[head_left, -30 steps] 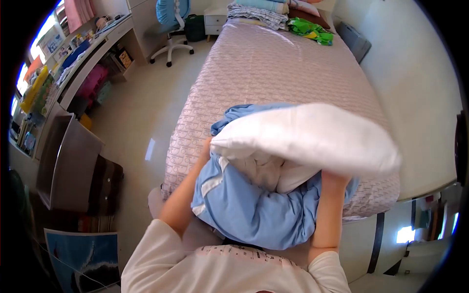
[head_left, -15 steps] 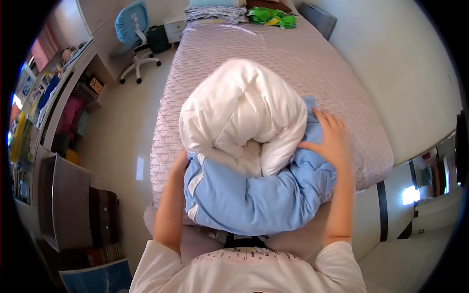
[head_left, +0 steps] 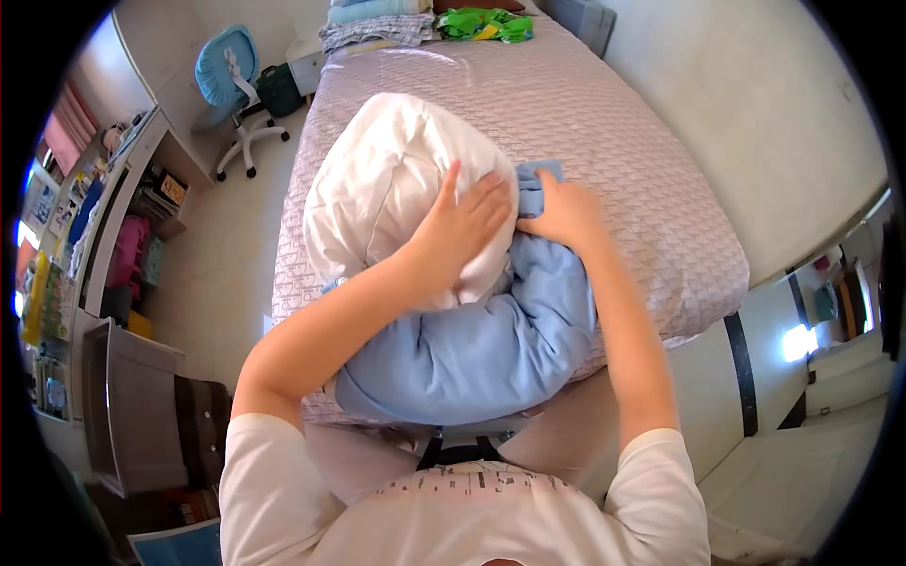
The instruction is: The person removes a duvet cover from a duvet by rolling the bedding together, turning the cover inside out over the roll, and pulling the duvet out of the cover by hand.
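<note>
A puffy white quilt [head_left: 377, 179] bulges up out of a light blue cover [head_left: 453, 363], both lying at the near end of the bed. The blue fabric is bunched around the near and right sides of the white bulk. My left hand [head_left: 462, 222] lies on the right part of the white quilt, its fingers spread and pointing away. At the upper right of the bundle, my right hand [head_left: 564, 209] has its thumb and fingers around a fold of the blue cover.
The bed [head_left: 642, 189] has a quilted pinkish spread. At its far end are folded bedding [head_left: 377, 30] and a green bag [head_left: 486, 25]. A blue swivel chair [head_left: 226, 71] stands at the far left, with a long desk [head_left: 118, 198] along the left wall.
My left hand has moved from the bundle's left side onto the white quilt. My right hand has closed around the blue fabric. The white quilt has flopped back and settled lower.
</note>
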Demonstrator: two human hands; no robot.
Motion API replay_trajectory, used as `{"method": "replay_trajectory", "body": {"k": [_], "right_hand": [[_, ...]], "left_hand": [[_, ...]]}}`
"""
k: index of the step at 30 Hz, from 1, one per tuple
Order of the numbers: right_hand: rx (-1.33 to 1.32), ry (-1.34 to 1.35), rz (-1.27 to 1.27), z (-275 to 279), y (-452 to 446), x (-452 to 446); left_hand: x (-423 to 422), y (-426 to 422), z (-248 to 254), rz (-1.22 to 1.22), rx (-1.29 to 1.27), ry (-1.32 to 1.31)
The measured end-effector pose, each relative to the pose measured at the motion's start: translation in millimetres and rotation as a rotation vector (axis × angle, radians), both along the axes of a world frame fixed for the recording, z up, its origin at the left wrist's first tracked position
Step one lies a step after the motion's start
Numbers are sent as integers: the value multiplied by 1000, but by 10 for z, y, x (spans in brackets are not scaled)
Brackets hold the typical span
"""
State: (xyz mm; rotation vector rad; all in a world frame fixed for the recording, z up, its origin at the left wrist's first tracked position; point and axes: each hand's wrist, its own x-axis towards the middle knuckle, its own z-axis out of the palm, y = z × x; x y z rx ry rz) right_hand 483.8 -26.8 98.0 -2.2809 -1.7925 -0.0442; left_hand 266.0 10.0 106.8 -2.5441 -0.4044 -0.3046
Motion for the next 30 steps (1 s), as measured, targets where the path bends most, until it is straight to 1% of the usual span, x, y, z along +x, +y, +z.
{"method": "replay_trajectory", "body": {"k": [1,2,3,4,6,7,8,9,10,12,13,14,15,16,17,18,19,20,22,23,24,25,26,27,28,29,30], "right_hand": [[9,2,-5,-71,77,109],[-9,63,42,-201,148,287],[-26,124,88,-258,165,434],[-16,126,83,-243,127,527],[-132,671,154,-256,21,670],[-135,669,157,-263,-64,704],[-159,963,170,-287,-192,711],[-177,1259,180,-327,-333,724],[-164,1429,149,-599,-464,792],[-127,1725,67,-1090,-672,789],[-89,1797,15,-1208,-785,694],[-64,1822,-25,-1280,-864,609],[-41,1823,-49,-1271,-925,544],[-20,1804,-65,-1237,-957,520],[-5,1761,-70,-1178,-941,540],[8,1716,-67,-1092,-901,569],[29,1663,-63,-996,-859,596],[34,1669,-63,-950,-805,597],[-40,1138,155,-754,-694,592],[-60,1018,82,-482,-734,383],[-60,1021,83,-312,-732,156],[3,697,148,-196,-727,-81],[62,375,208,-169,-729,-241],[58,378,206,-202,-674,-297],[-24,408,205,-257,-575,-303],[-103,435,204,-306,-502,-299],[-95,432,203,-348,-485,-232]], "left_hand": [[44,125,-152,-5,9,2],[55,258,-301,37,-44,8],[33,371,-351,78,-97,14],[-26,453,-320,72,-87,16],[-235,604,-308,9,-287,-108],[-349,736,-374,-70,-296,-332],[-452,849,-434,-152,-302,-552],[-513,870,-414,-67,-343,-742],[-523,927,-449,88,-611,-936],[-360,744,-85,378,-1151,-1125],[-335,912,-285,381,-1156,-1123],[-295,1211,-637,282,-1148,-1074],[-258,1221,-635,185,-1137,-1023],[-244,1169,-672,188,-1137,-1019],[-204,1077,-741,225,-774,-981],[-168,893,-609,250,-409,-924],[-199,716,-382,-15,-365,-815],[-248,735,-459,14,-85,-452],[-191,155,24,-350,-97,-59],[-190,130,-57,-349,-96,-59],[-184,133,-179,-338,-211,-29],[-188,131,-255,-324,-330,6],[-203,159,-250,-324,-338,13],[-215,254,-202,-255,-443,12],[-230,351,-157,-184,-545,7],[-286,446,-156,-256,-637,-236],[-351,572,-178,-332,-717,-480]]}}
